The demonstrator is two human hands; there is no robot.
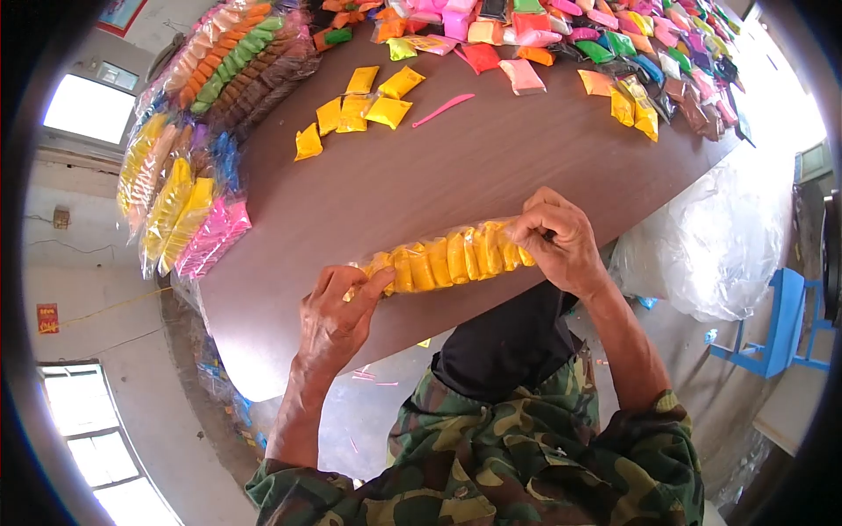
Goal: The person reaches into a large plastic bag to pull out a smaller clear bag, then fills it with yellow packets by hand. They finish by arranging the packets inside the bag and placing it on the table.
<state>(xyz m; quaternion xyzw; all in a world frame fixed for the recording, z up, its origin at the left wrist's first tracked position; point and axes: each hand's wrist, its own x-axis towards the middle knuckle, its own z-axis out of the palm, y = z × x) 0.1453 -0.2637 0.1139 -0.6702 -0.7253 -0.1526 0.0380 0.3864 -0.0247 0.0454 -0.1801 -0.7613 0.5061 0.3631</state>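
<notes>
A long clear plastic bag (447, 259) filled with a row of yellow packets stretches between my two hands near the table's front edge. My left hand (338, 302) pinches its left end between thumb and fingers. At the other end, my right hand (559, 238) grips the bag with curled fingers. Several loose yellow packets (353, 114) lie on the brown table (368, 193) beyond my hands. Beside them rests a thin pink plastic stick (444, 110).
Filled bags of coloured packets (189, 206) are stacked along the table's left side. A heap of loose multicoloured packets (605, 35) covers the far side. Clear plastic bags (702, 237) hang or lie off the right edge, near a blue stool (772, 324).
</notes>
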